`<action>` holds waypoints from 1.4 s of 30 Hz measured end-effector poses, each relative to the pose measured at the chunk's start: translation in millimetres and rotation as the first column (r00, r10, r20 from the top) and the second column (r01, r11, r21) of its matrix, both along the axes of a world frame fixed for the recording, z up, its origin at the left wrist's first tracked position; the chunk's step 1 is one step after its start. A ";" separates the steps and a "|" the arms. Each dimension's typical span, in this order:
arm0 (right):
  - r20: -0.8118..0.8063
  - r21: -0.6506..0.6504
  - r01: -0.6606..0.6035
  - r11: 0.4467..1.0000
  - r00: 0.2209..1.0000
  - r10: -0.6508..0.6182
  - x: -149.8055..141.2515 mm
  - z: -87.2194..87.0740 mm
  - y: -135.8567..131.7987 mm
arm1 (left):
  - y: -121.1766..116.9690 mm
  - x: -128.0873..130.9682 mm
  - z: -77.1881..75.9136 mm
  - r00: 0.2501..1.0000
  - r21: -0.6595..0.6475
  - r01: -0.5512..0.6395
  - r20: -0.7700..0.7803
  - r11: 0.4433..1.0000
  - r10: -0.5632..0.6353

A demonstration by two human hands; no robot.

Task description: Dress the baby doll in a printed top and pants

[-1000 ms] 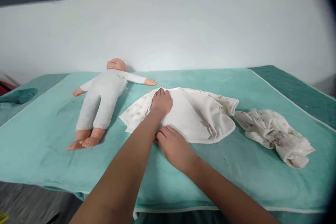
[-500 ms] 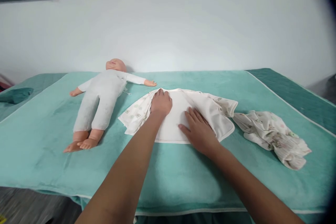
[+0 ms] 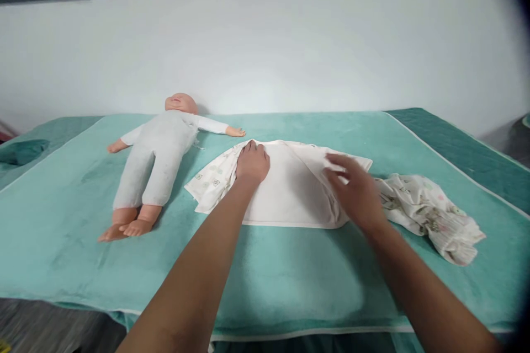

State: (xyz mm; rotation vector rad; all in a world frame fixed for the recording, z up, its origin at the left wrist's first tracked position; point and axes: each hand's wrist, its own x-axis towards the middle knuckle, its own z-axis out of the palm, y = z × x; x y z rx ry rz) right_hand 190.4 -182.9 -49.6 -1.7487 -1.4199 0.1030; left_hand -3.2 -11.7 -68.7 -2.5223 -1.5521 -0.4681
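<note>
A white baby top (image 3: pixel 285 198) with a small print on its sleeves lies spread inside up on the green mat. My left hand (image 3: pixel 253 162) presses down on its left front near the neckline, palm down with fingers laid on the fabric. Over the right front and sleeve is my right hand (image 3: pixel 356 190), slightly blurred, its fingers apart and no cloth visibly gripped. It hides part of the right edge. To the left, a baby doll (image 3: pixel 165 138) in a white body lies on its back, arms spread.
A crumpled printed baby garment (image 3: pixel 430 212) lies at the right. The green padded mat (image 3: pixel 290 281) covers the table, with a white wall (image 3: pixel 265 55) behind. Darker green cloth (image 3: pixel 455 149) shows along the right side.
My right hand has moved from beside the left hand across the top to its right side, smoothing past the middle, and now lifts slightly. My left hand stays in place.
</note>
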 end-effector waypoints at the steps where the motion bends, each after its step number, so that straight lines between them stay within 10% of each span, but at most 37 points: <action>1: 0.078 0.000 0.116 0.993 0.990 -0.116 19.3 0.7 2.5 | 0.1 0.1 0.2 1.000 0.000 0.000 -0.002 1.000 0.000; 4: 0.353 -0.118 0.373 0.920 0.882 -0.313 68.1 -5.5 5.9 | 0.7 0.2 -0.3 1.000 0.009 -0.001 0.003 1.000 0.001; 8: 0.332 -0.388 0.396 0.833 0.902 -0.274 99.7 -15.7 7.3 | 2.0 -0.1 -2.2 1.000 0.025 0.003 0.014 1.000 -0.003; 18: -0.009 -0.019 0.440 0.898 0.898 -0.441 130.0 -16.9 62.4 | 1.4 -0.3 0.0 1.000 0.002 -0.005 0.011 1.000 0.005; 28: -0.144 -0.065 0.339 0.938 0.927 -0.345 125.0 -26.6 59.3 | 0.9 -0.5 1.0 1.000 -0.021 -0.005 0.022 1.000 0.005; 42: 0.186 -0.050 0.368 0.929 0.917 -0.353 119.8 -31.9 61.3 | 1.4 -2.5 -1.4 1.000 -0.001 -0.004 0.023 1.000 0.004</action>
